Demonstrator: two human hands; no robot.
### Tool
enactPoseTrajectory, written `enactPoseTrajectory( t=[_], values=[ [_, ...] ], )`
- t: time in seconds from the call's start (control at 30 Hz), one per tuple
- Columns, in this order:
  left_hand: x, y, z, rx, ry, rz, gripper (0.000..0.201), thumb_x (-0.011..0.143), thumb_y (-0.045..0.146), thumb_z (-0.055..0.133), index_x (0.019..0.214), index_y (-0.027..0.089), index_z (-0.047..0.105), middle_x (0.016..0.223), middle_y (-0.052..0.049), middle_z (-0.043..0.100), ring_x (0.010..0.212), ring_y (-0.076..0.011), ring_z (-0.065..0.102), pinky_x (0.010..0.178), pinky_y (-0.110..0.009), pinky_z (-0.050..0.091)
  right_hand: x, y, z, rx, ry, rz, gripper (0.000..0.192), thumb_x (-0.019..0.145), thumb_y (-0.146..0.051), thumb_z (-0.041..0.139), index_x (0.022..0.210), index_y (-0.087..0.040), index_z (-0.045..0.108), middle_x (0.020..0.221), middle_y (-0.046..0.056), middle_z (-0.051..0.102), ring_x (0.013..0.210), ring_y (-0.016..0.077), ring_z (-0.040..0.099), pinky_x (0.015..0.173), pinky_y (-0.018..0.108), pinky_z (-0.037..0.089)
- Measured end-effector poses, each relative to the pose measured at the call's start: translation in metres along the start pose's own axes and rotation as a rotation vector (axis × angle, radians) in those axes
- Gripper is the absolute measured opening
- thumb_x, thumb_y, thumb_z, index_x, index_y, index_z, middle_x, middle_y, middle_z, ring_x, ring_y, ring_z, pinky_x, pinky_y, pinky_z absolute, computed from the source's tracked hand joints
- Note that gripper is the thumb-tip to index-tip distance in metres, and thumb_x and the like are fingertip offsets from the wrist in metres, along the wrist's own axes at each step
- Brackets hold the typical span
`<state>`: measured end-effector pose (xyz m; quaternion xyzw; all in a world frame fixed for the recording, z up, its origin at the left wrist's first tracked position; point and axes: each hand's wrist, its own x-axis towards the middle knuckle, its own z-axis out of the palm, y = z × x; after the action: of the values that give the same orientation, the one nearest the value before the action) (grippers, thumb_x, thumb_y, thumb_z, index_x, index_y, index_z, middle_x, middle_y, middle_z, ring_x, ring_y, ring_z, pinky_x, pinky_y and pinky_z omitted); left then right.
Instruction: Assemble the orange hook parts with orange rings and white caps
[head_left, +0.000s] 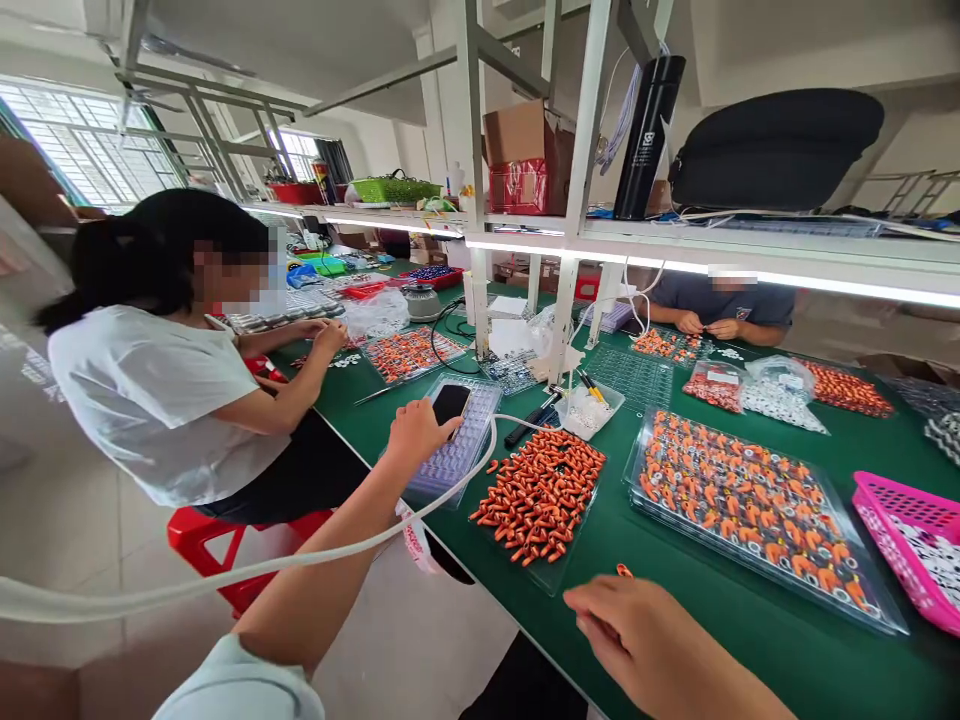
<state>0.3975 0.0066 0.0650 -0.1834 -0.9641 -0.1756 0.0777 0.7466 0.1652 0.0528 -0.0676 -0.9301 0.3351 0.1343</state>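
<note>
My left hand (pixel 417 436) grips the edge of a black smartphone (pixel 451 402), which is over a clear plastic blister tray (pixel 465 440). My right hand (pixel 637 635) is low over the green table, fingers curled together; whatever is between them is hidden. Just past its knuckles shows a small orange piece (pixel 624 570). Between my hands, a pile of glossy orange earbud-like parts (pixel 540 490) covers a clear sheet. To the right, stacked clear trays (pixel 750 510) carry rows of orange and dark parts with white rings.
A pink basket (pixel 885 540) of white pieces stands at the right edge. A white cable (pixel 300 562) crosses above my left forearm. Black-handled tools (pixel 529 425) lie by a shelf post. One co-worker (pixel 172 380) sits at left, another (pixel 720 310) across the table. A shelf hangs overhead.
</note>
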Motion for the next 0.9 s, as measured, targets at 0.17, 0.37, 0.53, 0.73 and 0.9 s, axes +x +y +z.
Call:
enactPoseTrajectory(
  t=[0.17, 0.37, 0.53, 0.73, 0.9],
  values=[
    [0.046, 0.014, 0.009, 0.07, -0.22, -0.12, 0.066, 0.079, 0.063, 0.065, 0.115, 0.007, 0.062, 0.119, -0.024, 0.064, 0.117, -0.0402, 0.057, 0.09, -0.052, 0.05, 0.138, -0.023, 0.023, -0.107, -0.128, 0.028, 0.023, 0.091, -0.011, 0.052, 0.088, -0.021, 0.073, 0.085, 0.005, 0.073, 0.082, 0.0197, 0.068, 0.076, 0.028, 0.047],
    [0.056, 0.009, 0.02, 0.094, -0.302, -0.156, 0.042, 0.094, 0.046, 0.059, 0.12, 0.013, 0.06, 0.121, -0.012, 0.063, 0.109, -0.0261, 0.062, 0.092, -0.047, 0.052, 0.246, -0.018, 0.075, -0.156, -0.111, 0.236, 0.023, 0.099, -0.034, 0.058, 0.102, -0.013, 0.066, 0.099, 0.005, 0.069, 0.09, 0.0194, 0.067, 0.084, 0.039, 0.055],
    [0.061, 0.004, 0.017, 0.057, -0.299, -0.141, 0.042, 0.094, 0.047, 0.058, 0.119, 0.013, 0.061, 0.116, -0.011, 0.066, 0.103, -0.0238, 0.065, 0.09, -0.045, 0.053, 0.276, -0.028, 0.093, -0.212, -0.153, 0.358, 0.03, 0.097, -0.039, 0.062, 0.115, -0.015, 0.063, 0.116, 0.009, 0.065, 0.103, 0.0237, 0.065, 0.09, 0.044, 0.054],
    [0.073, -0.012, -0.001, -0.022, -0.287, -0.12, 0.076, 0.073, 0.064, 0.068, 0.122, 0.007, 0.058, 0.116, -0.024, 0.069, 0.103, -0.0347, 0.068, 0.079, -0.038, 0.053, 0.287, -0.026, 0.103, -0.239, -0.21, 0.469, 0.031, 0.097, -0.036, 0.063, 0.119, -0.015, 0.061, 0.121, 0.01, 0.063, 0.106, 0.0244, 0.064, 0.09, 0.045, 0.055],
    [0.081, -0.037, -0.026, -0.037, -0.245, -0.121, 0.088, 0.067, 0.069, 0.064, 0.124, 0.003, 0.056, 0.124, -0.028, 0.064, 0.11, -0.0399, 0.065, 0.079, -0.036, 0.051, 0.293, -0.026, 0.105, -0.22, -0.22, 0.506, 0.027, 0.097, -0.032, 0.063, 0.118, -0.015, 0.062, 0.118, 0.009, 0.063, 0.102, 0.0231, 0.065, 0.087, 0.042, 0.056]
  ],
)
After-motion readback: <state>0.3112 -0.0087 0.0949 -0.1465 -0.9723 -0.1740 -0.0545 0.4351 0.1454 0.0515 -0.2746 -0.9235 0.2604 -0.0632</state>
